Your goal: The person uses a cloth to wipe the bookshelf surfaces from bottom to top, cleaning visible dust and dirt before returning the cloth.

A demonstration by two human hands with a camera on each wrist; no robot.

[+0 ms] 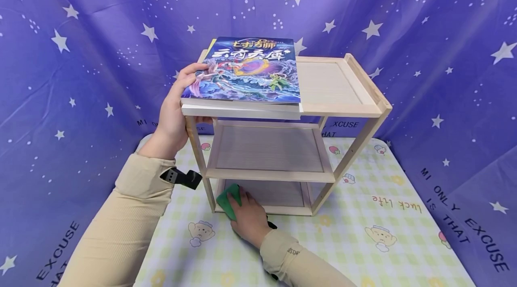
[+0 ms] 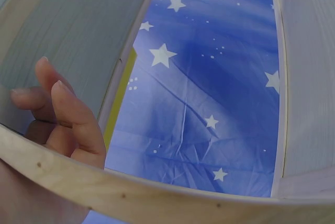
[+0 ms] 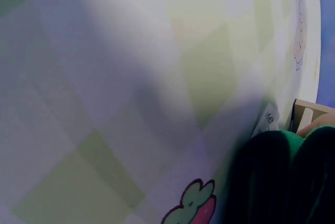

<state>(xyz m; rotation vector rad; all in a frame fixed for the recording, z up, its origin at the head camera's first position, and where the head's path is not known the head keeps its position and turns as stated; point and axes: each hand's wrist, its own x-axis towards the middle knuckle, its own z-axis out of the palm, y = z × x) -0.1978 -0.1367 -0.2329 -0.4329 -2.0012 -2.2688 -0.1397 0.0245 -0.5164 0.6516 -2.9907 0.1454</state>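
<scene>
A light wooden three-tier shelf rack (image 1: 258, 174) stands on the table. On the left of its top tier lies a stack of books, the uppermost a blue illustrated book (image 1: 250, 71). My left hand (image 1: 174, 107) grips the rack's upper left end, some fingers over the book's left edge. In the left wrist view, curled fingers (image 2: 78, 119) show inside the side frame, under the top panel. At the bottom tier, my right hand (image 1: 250, 220) holds a folded green cloth (image 1: 228, 201) against the left part of that panel. Dark green folds of cloth (image 3: 293, 139) fill the right wrist view's lower right corner.
A checked tablecloth (image 1: 387, 215) with cartoon prints covers the table. Purple star-patterned curtains (image 1: 258, 4) hang behind and at both sides. The rack's upright posts (image 1: 347, 161) and middle tier (image 1: 266, 147) stand close above my right hand.
</scene>
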